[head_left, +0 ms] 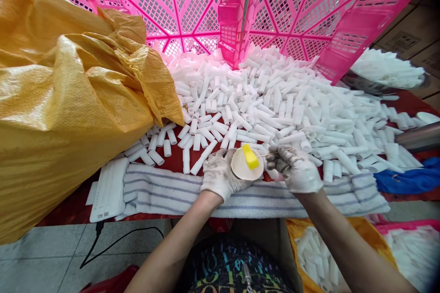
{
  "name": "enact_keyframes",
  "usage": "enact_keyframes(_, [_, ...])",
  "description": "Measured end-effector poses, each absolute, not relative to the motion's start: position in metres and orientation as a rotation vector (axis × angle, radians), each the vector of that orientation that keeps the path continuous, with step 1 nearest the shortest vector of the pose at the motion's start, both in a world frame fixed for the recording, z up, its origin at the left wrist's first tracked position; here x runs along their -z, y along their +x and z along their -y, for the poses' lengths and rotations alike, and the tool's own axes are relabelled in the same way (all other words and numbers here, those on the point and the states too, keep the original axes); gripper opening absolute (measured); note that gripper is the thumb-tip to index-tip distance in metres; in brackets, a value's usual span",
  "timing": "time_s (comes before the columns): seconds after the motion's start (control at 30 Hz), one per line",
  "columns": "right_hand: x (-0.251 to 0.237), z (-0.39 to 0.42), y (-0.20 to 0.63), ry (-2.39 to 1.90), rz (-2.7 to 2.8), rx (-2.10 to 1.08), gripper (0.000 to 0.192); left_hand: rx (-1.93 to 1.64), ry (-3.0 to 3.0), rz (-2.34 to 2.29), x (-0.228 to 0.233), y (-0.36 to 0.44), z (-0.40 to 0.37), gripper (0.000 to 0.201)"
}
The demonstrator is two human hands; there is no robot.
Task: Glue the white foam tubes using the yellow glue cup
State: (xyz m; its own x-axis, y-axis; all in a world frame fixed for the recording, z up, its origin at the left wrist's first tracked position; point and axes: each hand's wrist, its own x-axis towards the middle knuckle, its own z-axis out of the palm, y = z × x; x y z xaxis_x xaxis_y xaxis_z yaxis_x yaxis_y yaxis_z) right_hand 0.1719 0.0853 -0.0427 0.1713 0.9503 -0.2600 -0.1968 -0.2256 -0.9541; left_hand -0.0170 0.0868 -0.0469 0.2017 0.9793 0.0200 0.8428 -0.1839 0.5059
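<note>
My left hand [220, 171], in a white glove, grips a small white round cup [240, 173] from its left side, above the striped towel. A bright yellow block, sponge-like in look, [250, 156] lies over the cup's face. My right hand [294, 168], gloved too and grey at the fingertips, pinches a thin stick [267, 154] that runs left toward the yellow block. Whether stick and block are joined cannot be made out. Just beyond both hands spreads a large heap of short white plastic tubes [275, 100].
Pink crates [223, 32] lean behind the heap. At left bulges a yellow woven sack [75, 114], with a white power strip [109, 192] beside the towel [165, 192]. A metal bowl of tubes [371, 83] and a blue cloth [409, 177] are at right. Below sits another tube-filled sack [371, 233].
</note>
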Motion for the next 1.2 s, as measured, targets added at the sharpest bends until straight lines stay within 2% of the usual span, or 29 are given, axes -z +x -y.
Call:
enact_keyframes(0.13, [0.060,-0.063,0.174,-1.391,0.579,-1.429,0.043,-0.524,2.088,-1.742,0.059,-0.015,-0.087,0.085])
enact_keyframes(0.33, [0.065,-0.057,0.189,-1.599,0.702,-1.261,0.058,-0.494,2.083,-1.748,0.054,-0.015,-0.088,0.078])
enact_keyframes(0.57, [0.060,-0.054,0.183,-1.621,0.951,-1.284,0.050,-0.477,2.060,-1.741,0.049,-0.016,-0.088,0.085])
enact_keyframes(0.87, [0.061,-0.044,0.198,-1.414,0.701,-1.278,0.041,-0.450,2.037,-1.781,0.049,-0.014,-0.087,0.086])
enact_keyframes(1.07, [0.062,-0.046,0.190,-1.522,0.715,-1.259,0.050,-0.470,2.060,-1.798,0.057,-0.010,-0.087,0.083])
enact_keyframes(1.2, [0.042,-0.050,0.196,-1.582,0.817,-1.095,0.048,-0.435,2.053,-1.803,0.055,-0.010,-0.087,0.082])
